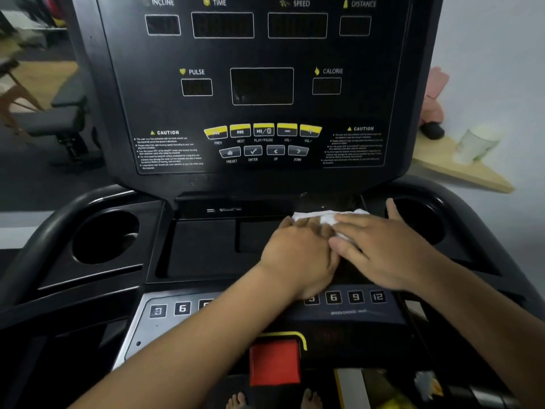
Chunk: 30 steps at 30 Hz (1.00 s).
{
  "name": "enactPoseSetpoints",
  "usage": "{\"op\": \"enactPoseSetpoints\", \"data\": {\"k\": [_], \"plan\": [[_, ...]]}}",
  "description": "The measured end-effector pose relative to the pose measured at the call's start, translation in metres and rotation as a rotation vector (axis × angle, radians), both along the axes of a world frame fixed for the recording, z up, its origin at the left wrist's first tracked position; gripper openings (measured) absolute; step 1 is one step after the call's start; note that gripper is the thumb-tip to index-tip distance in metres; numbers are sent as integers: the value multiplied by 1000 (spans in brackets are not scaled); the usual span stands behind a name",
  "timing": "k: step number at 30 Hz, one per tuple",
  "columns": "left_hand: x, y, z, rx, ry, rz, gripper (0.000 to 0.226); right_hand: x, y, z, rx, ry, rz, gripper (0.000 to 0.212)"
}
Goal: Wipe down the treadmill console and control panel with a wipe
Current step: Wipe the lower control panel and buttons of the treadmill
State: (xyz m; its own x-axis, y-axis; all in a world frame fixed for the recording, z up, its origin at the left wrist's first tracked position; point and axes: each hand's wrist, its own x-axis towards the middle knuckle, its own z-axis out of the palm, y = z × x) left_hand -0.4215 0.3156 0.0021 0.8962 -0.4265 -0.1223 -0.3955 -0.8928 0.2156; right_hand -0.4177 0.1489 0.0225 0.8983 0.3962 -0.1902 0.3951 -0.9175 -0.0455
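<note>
The black treadmill console point(259, 113) fills the upper view, with dark displays and yellow media buttons point(262, 131). Below it lies a flat tray shelf point(203, 246). A white wipe point(327, 216) lies on the right part of that shelf. My left hand point(298, 252) and my right hand point(386, 246) lie side by side on the wipe, fingers extended, pressing it flat. Most of the wipe is hidden under the fingers. The lower control panel point(177, 309) with number keys is partly covered by my forearms.
Round cup holders sit at left point(106, 236) and right point(418, 219). A red stop button point(274, 361) is at the bottom centre. A black bench point(65, 119) stands at far left. A wooden board point(460, 169) with a pale cup point(477, 143) lies at right.
</note>
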Motion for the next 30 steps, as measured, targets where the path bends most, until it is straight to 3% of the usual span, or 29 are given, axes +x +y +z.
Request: {"op": "enactPoseSetpoints", "data": {"k": [5, 10, 22, 26, 30], "plan": [[-24, 10, 7, 4, -69, -143, 73, -31, -2, 7, -35, 42, 22, 127], [-12, 5, 5, 56, 64, -127, 54, -22, -3, 3, -21, 51, 1, 124], [-28, 33, 5, 6, 60, -198, 65, -41, -5, 3, 50, 131, 48, 108], [-2, 16, 4, 84, 50, -117, 57, -15, 5, -6, 41, 95, -9, 115], [-33, 31, 8, 27, 59, -154, 59, -41, -1, 6, 13, 134, 22, 119]]}}
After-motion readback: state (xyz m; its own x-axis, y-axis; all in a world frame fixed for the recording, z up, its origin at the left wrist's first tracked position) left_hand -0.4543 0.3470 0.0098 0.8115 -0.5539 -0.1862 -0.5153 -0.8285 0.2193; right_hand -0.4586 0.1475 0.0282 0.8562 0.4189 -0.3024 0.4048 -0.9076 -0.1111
